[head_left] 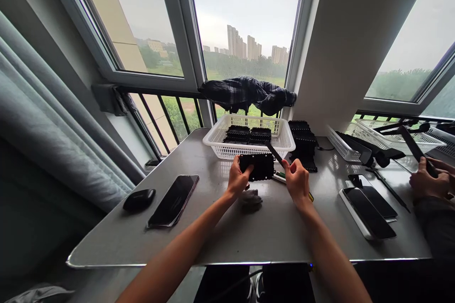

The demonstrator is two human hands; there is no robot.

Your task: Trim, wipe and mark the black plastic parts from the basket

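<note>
My left hand point(239, 179) grips a black rectangular plastic part point(261, 166) with toothed edges, its thumb across the face. My right hand point(297, 179) is closed around a dark flat strip-like tool point(274, 152), whose tip reaches up and left to just beyond the part's upper right corner. Whether the two touch I cannot tell. Behind the hands, a white plastic basket point(216, 151) holds several similar black parts point(245, 135). On the tabletop below the part lies a crumpled grey lump point(251, 201). A white and green object point(279, 176) shows partly between my hands.
More black parts point(303, 144) are stacked right of the basket. A phone point(173, 201) and a black mouse-shaped object point(139, 200) lie at left, more phones point(369, 213) at right. A co-worker's hands point(430, 180) hold a dark piece at far right. Checked cloth point(249, 93) hangs over the railing.
</note>
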